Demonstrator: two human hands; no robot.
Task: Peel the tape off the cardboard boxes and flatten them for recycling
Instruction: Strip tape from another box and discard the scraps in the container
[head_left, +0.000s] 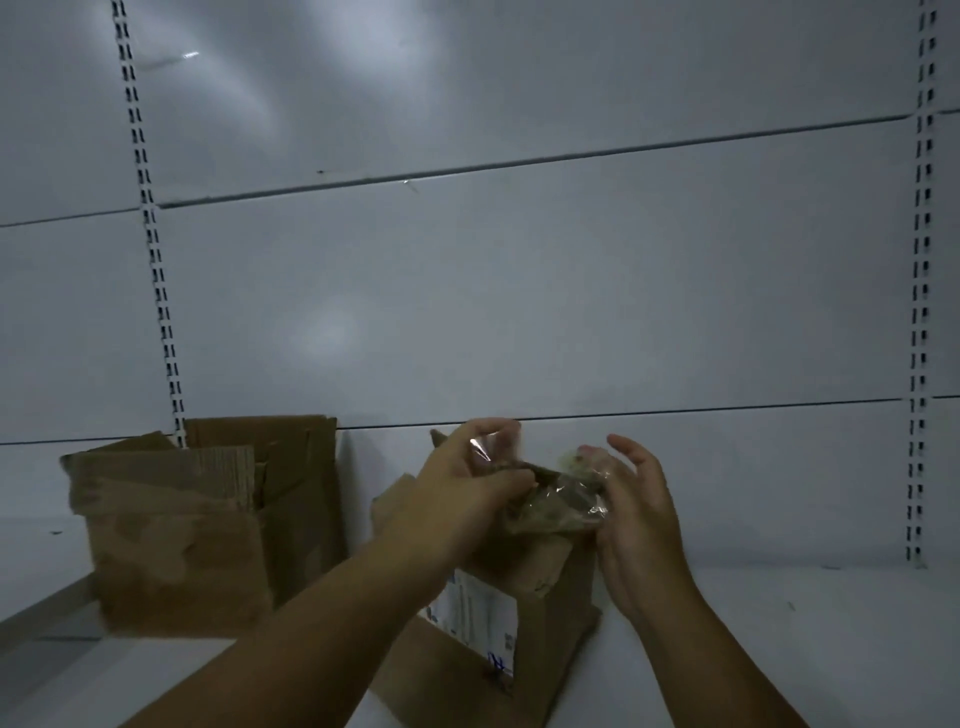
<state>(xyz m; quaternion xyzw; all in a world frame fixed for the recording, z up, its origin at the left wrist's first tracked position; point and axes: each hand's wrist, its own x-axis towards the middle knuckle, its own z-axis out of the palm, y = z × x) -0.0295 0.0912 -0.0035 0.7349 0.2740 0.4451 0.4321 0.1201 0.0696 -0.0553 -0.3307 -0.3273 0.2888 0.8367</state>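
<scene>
A small cardboard box with a white shipping label stands on the white shelf, its top flaps up. Above it my left hand pinches a strip of clear tape that is crumpled and carries torn brown paper. My right hand is at the tape's other end, fingers spread, with the wad stuck against its fingertips. A second, larger cardboard box sits open to the left, its flaps raised and its surface scuffed.
Both boxes rest on a white shelf backed by white wall panels. Slotted metal uprights run up the wall at left and right. Bare shelf lies to the right of the small box.
</scene>
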